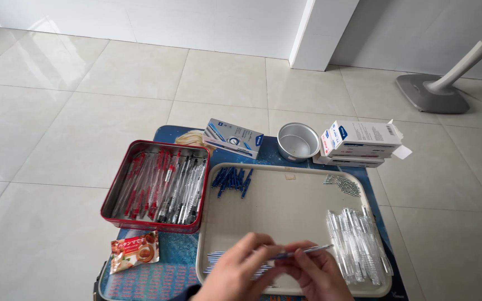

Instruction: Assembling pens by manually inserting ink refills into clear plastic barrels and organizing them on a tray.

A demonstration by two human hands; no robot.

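- while both hands meet over the beige tray (pixel 285 223), the left hand (pixel 235 273) pinches a pen refill (pixel 302 252) at its blue end.
- right hand (pixel 319 273) closes its fingertips on the same refill.
- clear pen barrels (pixel 358 245) lie just right.

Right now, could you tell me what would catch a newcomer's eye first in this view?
The red tin packed with red and black pens, at the table's left, stands out most. Beside it the beige tray holds a cluster of blue pen parts at its far edge and clear pen barrels along its right side. At the near edge, the left hand and right hand together hold a thin pen refill.
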